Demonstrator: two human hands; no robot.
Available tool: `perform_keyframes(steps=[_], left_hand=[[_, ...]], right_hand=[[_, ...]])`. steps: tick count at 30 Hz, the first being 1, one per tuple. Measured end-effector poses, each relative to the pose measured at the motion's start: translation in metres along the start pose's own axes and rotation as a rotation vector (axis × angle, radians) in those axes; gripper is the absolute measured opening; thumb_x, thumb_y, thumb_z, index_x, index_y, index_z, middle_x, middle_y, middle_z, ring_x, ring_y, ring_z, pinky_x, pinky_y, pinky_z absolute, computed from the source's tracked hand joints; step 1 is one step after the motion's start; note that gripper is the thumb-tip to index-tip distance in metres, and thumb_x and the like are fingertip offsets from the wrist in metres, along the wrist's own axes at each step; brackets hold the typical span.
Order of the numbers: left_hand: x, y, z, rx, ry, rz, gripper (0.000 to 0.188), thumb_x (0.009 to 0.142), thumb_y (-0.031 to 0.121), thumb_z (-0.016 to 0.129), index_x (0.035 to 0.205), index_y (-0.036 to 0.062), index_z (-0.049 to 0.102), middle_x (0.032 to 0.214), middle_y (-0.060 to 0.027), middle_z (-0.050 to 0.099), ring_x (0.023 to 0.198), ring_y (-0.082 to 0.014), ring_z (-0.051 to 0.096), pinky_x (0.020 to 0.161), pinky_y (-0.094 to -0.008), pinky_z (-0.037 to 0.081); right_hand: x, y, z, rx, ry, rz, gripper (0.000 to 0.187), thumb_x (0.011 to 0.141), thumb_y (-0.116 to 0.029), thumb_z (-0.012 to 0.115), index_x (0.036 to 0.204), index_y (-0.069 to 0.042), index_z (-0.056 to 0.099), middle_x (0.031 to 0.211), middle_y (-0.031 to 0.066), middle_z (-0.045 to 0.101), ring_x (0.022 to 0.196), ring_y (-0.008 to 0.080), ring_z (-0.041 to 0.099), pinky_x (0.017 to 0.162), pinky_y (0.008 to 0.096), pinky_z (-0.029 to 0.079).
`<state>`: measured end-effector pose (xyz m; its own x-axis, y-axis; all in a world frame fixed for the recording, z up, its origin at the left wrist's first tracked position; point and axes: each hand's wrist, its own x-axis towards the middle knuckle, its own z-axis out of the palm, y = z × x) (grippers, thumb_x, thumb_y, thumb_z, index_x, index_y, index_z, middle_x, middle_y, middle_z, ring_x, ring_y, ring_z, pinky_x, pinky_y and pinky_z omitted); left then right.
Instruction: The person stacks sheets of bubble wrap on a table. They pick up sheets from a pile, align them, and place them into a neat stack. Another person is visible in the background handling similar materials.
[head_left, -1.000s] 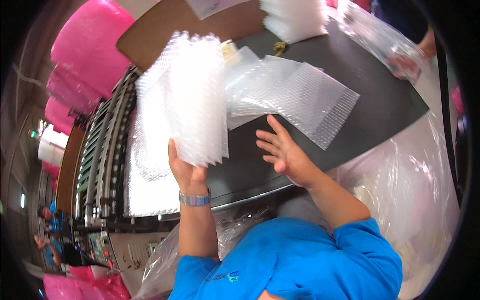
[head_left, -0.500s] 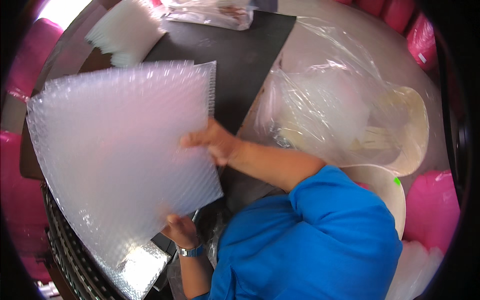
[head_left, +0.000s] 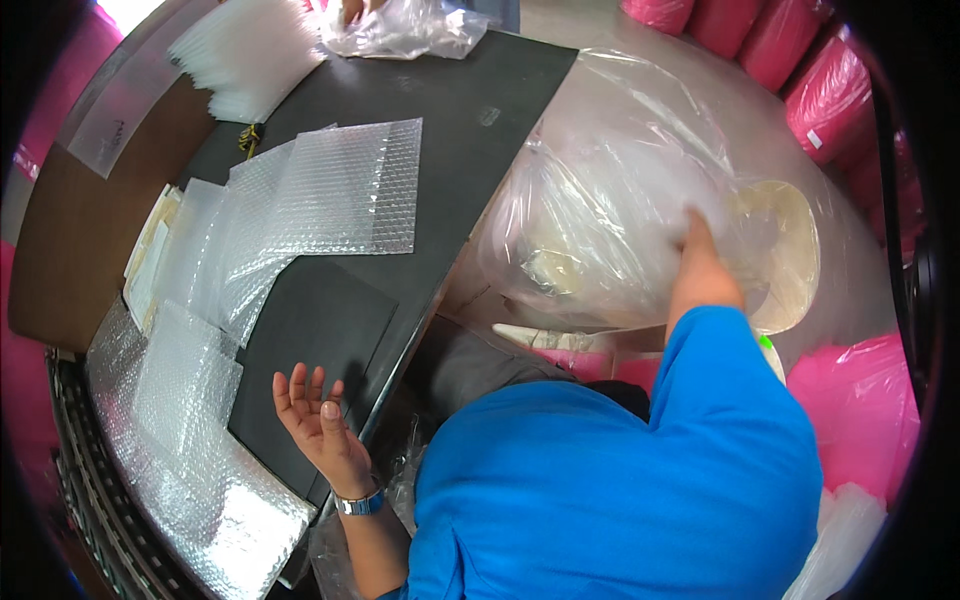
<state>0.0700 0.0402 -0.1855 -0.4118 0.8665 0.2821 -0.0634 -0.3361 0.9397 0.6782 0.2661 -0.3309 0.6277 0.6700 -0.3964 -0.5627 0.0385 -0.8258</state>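
Observation:
My left hand (head_left: 322, 428) hangs over the near edge of the dark table (head_left: 480, 100), palm up and fingers apart, with nothing in it. To the right, my right hand (head_left: 692, 240) reaches to a large clear plastic bag (head_left: 590, 190) with whitish contents. Its fingers are mostly hidden, so any grip cannot be made out. Clear bubble wrap sheets (head_left: 350, 190) lie fanned across the table beyond my left hand. More bubble wrap (head_left: 180, 375) and a shiny silvery sheet (head_left: 235, 520) lie along the table's left side.
A stack of white sheets (head_left: 250, 60) stands at the far left. Another person's hand (head_left: 350, 10) touches clear plastic (head_left: 410, 30) at the far edge. A cream chair (head_left: 795, 250) stands behind the bag. Pink wrapped rolls (head_left: 825, 100) line the upper right.
The bubble wrap sheets both hands held over the table are now in neither visible grip. My right hand has swung right to the bag; my left has opened and moved slightly left.

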Motion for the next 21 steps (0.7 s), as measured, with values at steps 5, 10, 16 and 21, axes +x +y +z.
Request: perform_keyframes(steps=[5,10,16,21], left_hand=[[-0.005,0.005,-0.010,0.000,0.069,-0.058,0.059,0.081,0.014,0.056,0.131,0.0090,0.025,0.124,-0.0124,0.037,0.110,-0.0230,0.042,0.087,-0.0347,0.041],[-0.007,0.011,-0.025,0.006,0.160,-0.024,0.059,0.080,0.012,0.056,0.130,0.0090,0.026,0.123,-0.0123,0.038,0.109,-0.0229,0.042,0.086,-0.0342,0.041],[0.002,0.023,-0.059,0.101,0.280,0.056,0.057,0.080,0.013,0.056,0.130,0.0074,0.027,0.121,-0.0107,0.040,0.105,-0.0195,0.044,0.086,-0.0325,0.039],[0.017,0.054,-0.098,0.434,0.422,0.343,0.042,0.082,0.011,0.056,0.119,0.0012,0.040,0.114,-0.0063,0.046,0.093,-0.0112,0.045,0.082,-0.0249,0.037]], right_hand=[[0.003,0.012,-0.029,-0.139,0.232,-0.007,0.050,0.074,-0.028,0.060,0.117,-0.005,0.046,0.114,0.0170,0.048,0.104,0.0282,0.047,0.087,0.0369,0.040],[-0.005,0.007,-0.038,-0.536,0.504,-0.059,0.057,0.073,-0.029,0.061,0.121,-0.007,0.042,0.118,0.0191,0.045,0.107,0.0288,0.045,0.090,0.0382,0.037],[-0.065,-0.026,0.072,-0.975,0.674,-0.950,0.060,0.073,-0.028,0.061,0.125,-0.009,0.039,0.120,0.0206,0.042,0.110,0.0275,0.043,0.091,0.0387,0.035],[-0.207,0.002,0.264,-0.775,-0.809,-0.694,0.041,0.082,-0.029,0.055,0.119,-0.012,0.047,0.103,0.0053,0.053,0.085,0.0131,0.052,0.070,0.0268,0.041]])
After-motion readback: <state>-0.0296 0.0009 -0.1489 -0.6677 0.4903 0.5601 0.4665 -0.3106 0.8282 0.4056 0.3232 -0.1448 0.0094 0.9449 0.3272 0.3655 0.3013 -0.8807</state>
